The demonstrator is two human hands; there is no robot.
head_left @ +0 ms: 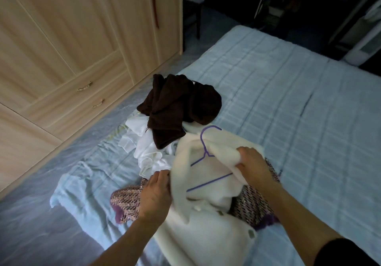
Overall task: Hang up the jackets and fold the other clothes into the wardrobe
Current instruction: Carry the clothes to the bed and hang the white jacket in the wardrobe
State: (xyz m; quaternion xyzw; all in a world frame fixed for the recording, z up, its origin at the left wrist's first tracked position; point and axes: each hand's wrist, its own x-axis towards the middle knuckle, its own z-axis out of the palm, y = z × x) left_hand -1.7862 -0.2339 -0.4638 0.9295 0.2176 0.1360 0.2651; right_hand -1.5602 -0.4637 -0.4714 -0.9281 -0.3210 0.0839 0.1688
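Observation:
A cream jacket (208,185) with buttons lies open on the bed, and a purple wire hanger (206,148) rests inside it. My left hand (156,193) grips the jacket's left front edge. My right hand (252,162) grips the cream fabric at the right shoulder, next to the hanger's arm. Under the jacket lies a pink-and-purple tweed garment (127,197). Behind it sit a dark brown garment (177,107) and crumpled white clothes (144,148).
The clothes lie on a bed with a light blue quilt (288,105). A light wooden wardrobe (68,39) with shut doors and two drawer handles stands to the left, across a narrow strip of floor. Dark furniture fills the far right corner.

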